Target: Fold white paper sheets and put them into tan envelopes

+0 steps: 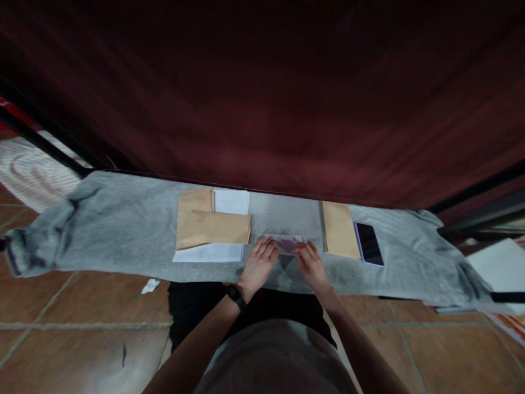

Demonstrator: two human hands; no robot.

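Note:
A narrow, whitish piece of folded paper [286,239] lies on the grey cloth [135,230] in front of my body. The fingers of my left hand [261,260] close on its left end, and a dark band circles that wrist. At its right end, the bent fingers of my right hand [310,264] grip the paper's edge. Shadow from the hands falls across the paper, and the fingertips partly cover both ends.
Brown envelopes [221,228] lie left of my hands on white sheets [227,253]. To the right are another brown envelope stack [341,230] and a phone [369,244]. A dark red curtain [262,137] hangs behind the cloth; crumpled white paper [150,285] lies on the tiled floor.

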